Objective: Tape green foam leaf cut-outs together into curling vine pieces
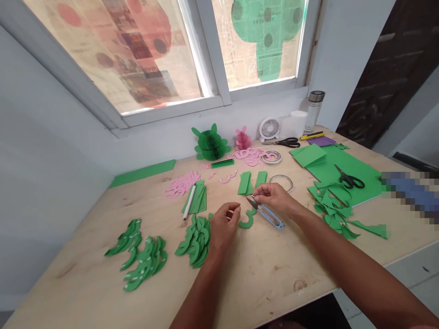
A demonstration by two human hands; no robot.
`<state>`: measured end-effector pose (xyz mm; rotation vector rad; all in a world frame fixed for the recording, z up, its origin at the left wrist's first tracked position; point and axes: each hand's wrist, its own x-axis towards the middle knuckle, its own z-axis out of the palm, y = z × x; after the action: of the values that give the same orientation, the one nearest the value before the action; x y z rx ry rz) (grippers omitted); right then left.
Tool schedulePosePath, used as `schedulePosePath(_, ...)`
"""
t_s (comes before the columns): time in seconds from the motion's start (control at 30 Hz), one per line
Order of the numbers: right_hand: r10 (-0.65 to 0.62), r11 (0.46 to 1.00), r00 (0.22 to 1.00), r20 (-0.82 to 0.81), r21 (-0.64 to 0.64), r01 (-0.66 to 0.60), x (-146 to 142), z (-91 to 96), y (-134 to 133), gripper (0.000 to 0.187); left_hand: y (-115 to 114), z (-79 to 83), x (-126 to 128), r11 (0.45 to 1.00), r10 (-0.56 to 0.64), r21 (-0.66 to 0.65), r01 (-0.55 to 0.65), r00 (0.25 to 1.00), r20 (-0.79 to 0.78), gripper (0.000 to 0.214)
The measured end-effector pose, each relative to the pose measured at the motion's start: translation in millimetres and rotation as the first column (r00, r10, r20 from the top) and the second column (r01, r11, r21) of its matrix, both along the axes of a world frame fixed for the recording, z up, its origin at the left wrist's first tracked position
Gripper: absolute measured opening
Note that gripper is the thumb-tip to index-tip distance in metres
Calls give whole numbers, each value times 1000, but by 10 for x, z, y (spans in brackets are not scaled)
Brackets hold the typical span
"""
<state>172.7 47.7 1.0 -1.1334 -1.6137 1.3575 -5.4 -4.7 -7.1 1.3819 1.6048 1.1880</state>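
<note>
My right hand (273,197) is closed on a small blue-handled thread snipper (265,212), its tip pointing left over the wooden table (260,269). My left hand (223,225) is curled with fingers pinched together; what it pinches is too small to make out. Between the hands lies a curved green paper piece (247,221). A pile of similar green curved cut-outs (196,235) sits just left of my left hand.
More green cut-outs (140,256) lie at the left, pink cut-outs (180,183) and a white pen (189,201) behind. Green sheets with black scissors (349,178) and scraps (334,208) are on the right. Paper honeycomb figures (210,144), a small fan (269,129), tape rolls and a bottle stand by the window.
</note>
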Motion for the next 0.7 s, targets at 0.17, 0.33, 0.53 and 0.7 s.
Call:
schedulePosePath(0.17, 46, 999, 998, -36, -22, -47, -81, 23, -72, 12, -19, 7, 95, 982, -85, -120, 148, 904, 419, 28)
schedulePosePath(0.33, 75, 997, 997, -21, 27, -74, -132, -13, -101, 10, -17, -7, 91, 975, -99, -124, 187, 854, 511, 26)
schedulePosePath(0.53, 59, 989, 992, 115, 126, -74, -149, 3, -127, 13, -43, 14, 95, 986, -72, -91, 136, 861, 504, 21)
schedulePosePath(0.7, -37, 953, 934, 356, 293, -73, -166, 113, -208, 14, -82, 49, 124, 992, -65, -66, 109, 878, 474, 17)
